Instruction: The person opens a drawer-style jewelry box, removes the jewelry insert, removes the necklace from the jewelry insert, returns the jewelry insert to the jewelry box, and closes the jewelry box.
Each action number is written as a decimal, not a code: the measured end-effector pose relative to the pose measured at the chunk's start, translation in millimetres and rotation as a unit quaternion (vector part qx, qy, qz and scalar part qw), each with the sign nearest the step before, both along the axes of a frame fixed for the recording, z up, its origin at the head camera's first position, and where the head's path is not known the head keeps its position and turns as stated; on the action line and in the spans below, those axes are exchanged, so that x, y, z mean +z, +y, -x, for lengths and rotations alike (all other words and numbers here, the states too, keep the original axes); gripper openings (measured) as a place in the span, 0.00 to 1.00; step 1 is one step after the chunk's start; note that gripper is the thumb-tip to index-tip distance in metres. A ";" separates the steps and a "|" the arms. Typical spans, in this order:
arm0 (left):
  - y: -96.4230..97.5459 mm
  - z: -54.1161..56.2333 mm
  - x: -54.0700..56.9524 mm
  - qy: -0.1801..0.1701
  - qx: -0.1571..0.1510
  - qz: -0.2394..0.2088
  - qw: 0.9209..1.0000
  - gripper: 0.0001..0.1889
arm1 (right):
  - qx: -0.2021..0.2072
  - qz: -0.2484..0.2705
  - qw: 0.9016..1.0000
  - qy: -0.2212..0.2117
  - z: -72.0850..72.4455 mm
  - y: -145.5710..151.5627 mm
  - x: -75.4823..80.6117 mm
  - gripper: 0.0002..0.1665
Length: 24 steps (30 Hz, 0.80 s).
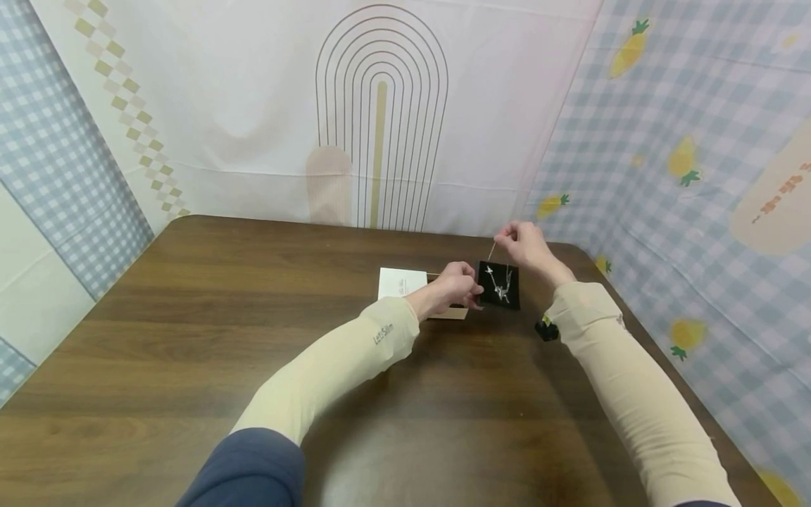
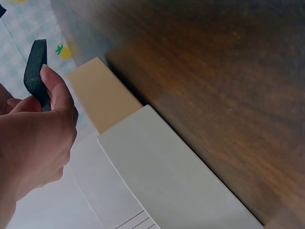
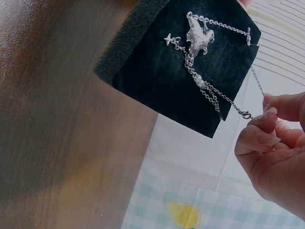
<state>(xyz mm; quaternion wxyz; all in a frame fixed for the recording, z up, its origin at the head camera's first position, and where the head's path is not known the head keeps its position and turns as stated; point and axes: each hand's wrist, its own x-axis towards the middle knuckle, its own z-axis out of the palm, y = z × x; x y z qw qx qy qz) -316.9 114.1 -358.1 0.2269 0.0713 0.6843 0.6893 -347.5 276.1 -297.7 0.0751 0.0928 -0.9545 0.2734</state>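
My left hand [image 1: 455,284] pinches the edge of a square black foam jewelry pad [image 1: 488,292], holding it raised and tilted above the table; in the left wrist view, the pad [image 2: 34,71] shows edge-on between thumb and fingers. Across its face lies a silver chain [image 3: 217,90] with a textured pendant [image 3: 198,40], a small star charm [image 3: 168,39] and a clasp [image 3: 245,115]. Just beyond the pad's edge, my right hand [image 3: 276,148] pinches a thin end of the chain between thumb and fingertips. Under my left forearm sits a box with a white sleeve [image 1: 400,282] and tan tray [image 2: 105,95].
A small black object with a yellow spot [image 1: 546,329] lies on the brown wooden table [image 1: 190,317], near my right sleeve. Patterned cloth [image 1: 266,105] hangs behind the table and along its right side.
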 end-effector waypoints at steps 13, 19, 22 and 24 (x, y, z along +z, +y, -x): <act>-1.8 -3.4 3.9 -0.015 0.001 -0.010 1.000 0.10 | 0.006 0.002 1.000 0.006 -0.1 7.0 3.3 0.12; -1.7 -3.4 4.8 -0.009 0.006 0.000 1.000 0.08 | 0.004 0.006 1.000 0.008 -0.6 10.0 4.0 0.11; -2.1 -3.8 4.0 -0.009 0.007 0.003 1.000 0.08 | 0.004 0.011 1.000 0.011 -0.8 10.9 4.2 0.12; -2.3 -4.1 3.2 -0.015 0.007 0.003 1.000 0.09 | 0.003 0.014 1.000 0.015 -0.8 12.1 5.0 0.12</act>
